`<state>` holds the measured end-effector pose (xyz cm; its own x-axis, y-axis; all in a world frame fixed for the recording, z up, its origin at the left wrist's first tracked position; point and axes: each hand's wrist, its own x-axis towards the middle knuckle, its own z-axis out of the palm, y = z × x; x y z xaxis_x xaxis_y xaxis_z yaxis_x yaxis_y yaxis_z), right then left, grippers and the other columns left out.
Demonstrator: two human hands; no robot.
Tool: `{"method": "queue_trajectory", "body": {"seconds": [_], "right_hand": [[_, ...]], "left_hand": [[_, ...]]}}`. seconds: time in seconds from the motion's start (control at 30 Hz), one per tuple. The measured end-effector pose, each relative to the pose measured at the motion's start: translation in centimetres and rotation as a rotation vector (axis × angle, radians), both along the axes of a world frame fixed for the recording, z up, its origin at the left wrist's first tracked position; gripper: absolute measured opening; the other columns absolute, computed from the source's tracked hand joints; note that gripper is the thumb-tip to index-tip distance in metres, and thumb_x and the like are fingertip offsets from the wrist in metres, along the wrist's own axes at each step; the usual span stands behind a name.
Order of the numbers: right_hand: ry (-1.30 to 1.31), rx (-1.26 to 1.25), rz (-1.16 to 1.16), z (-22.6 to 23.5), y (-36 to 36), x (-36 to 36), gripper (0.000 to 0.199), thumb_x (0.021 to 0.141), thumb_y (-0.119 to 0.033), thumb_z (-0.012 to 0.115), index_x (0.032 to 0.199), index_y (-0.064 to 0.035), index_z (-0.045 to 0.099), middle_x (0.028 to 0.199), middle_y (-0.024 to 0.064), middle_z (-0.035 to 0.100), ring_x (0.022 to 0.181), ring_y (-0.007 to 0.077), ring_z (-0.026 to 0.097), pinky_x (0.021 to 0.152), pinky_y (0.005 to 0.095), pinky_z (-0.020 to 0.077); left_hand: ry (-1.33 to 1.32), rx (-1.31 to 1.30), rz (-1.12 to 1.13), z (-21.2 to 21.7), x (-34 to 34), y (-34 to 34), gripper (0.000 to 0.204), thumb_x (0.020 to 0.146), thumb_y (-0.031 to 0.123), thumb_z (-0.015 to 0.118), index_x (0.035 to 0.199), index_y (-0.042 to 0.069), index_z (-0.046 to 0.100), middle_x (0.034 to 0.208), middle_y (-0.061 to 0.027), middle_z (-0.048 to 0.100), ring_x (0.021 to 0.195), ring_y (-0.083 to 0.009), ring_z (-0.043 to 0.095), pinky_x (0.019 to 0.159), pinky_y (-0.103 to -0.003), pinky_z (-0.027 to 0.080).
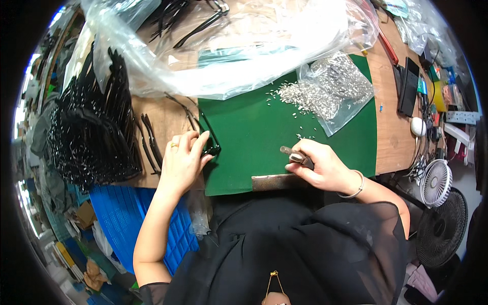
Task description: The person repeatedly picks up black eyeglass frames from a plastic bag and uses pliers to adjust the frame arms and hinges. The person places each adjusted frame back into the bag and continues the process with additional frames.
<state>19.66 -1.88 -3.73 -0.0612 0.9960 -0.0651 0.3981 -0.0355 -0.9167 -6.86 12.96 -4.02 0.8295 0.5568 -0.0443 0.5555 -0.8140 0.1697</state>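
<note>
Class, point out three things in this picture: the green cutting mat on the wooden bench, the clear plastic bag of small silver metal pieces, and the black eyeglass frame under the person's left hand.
green cutting mat [254, 132], head view, bare middle.
clear plastic bag of small silver metal pieces [333, 89], head view, its filled centre.
black eyeglass frame [211, 145], head view, the rim beside the left hand [182, 160].

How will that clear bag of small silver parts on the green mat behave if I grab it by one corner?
The clear bag looks thin and crinkled, so it would probably sag and flop rather than hold shape. It seems densely filled with small silver parts, so likely heavy for its size. Parts already lie spilled on the green mat by its mouth, so tilting it may shed more.
</note>
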Motion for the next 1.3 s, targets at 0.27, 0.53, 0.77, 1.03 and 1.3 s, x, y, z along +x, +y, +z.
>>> {"method": "queue_trajectory", "body": {"seconds": [0.27,0.53,0.77,1.03,1.3], "right_hand": [[-0.009,-0.011,-0.003,-0.4,0.5,0.3,0.017,0.073,-0.011,0.066,0.081,-0.0026,0.054,0.069,0.0110,0.053,0.062,0.0254,0.054,0.057,0.0324,0.0434],[0.006,-0.062,-0.009,-0.1,0.3,0.7,0.017,0.074,-0.011,0.066,0.082,-0.0029,0.053,0.071,0.0093,0.053,0.064,0.0239,0.053,0.058,0.0319,0.0426],[-0.003,0.055,0.024,-1.2,-0.1,0.4,0.019,0.072,-0.010,0.066,0.084,-0.0026,0.053,0.073,0.0099,0.053,0.068,0.0257,0.053,0.060,0.0333,0.0431],[0.001,0.048,-0.089,-0.8,-0.3,-0.2,0.018,0.070,-0.007,0.067,0.081,-0.0031,0.054,0.071,0.0099,0.052,0.065,0.0261,0.053,0.059,0.0331,0.0427],[0.036,0.102,-0.087,-1.6,-1.5,0.0,0.016,0.070,-0.003,0.064,0.082,-0.0026,0.054,0.072,0.0080,0.051,0.065,0.0226,0.052,0.058,0.0302,0.0416]], "left_hand": [[-0.588,0.144,-0.063,1.7,13.1,10.2,0.037,0.075,0.018,0.066,0.105,0.000,0.054,0.092,-0.0148,0.057,0.087,-0.0304,0.056,0.077,-0.036,0.045],[-0.219,0.417,0.338,-3.9,19.8,18.0,0.031,0.073,0.003,0.054,0.103,-0.001,0.046,0.090,-0.0213,0.057,0.083,-0.0403,0.056,0.073,-0.045,0.048],[-0.163,0.185,0.027,-1.5,12.7,19.7,0.019,0.073,0.001,0.052,0.092,0.001,0.054,0.092,-0.0192,0.059,0.086,-0.0382,0.057,0.076,-0.042,0.046],[-0.171,0.319,0.208,3.4,17.2,18.2,0.031,0.074,0.003,0.052,0.105,0.000,0.050,0.098,-0.0209,0.057,0.093,-0.0364,0.055,0.080,-0.042,0.046],[-0.098,0.511,0.752,-4.7,21.2,23.5,0.032,0.084,0.010,0.046,0.109,-0.010,0.048,0.104,-0.0251,0.056,0.090,-0.0347,0.060,0.068,-0.034,0.053]]}}
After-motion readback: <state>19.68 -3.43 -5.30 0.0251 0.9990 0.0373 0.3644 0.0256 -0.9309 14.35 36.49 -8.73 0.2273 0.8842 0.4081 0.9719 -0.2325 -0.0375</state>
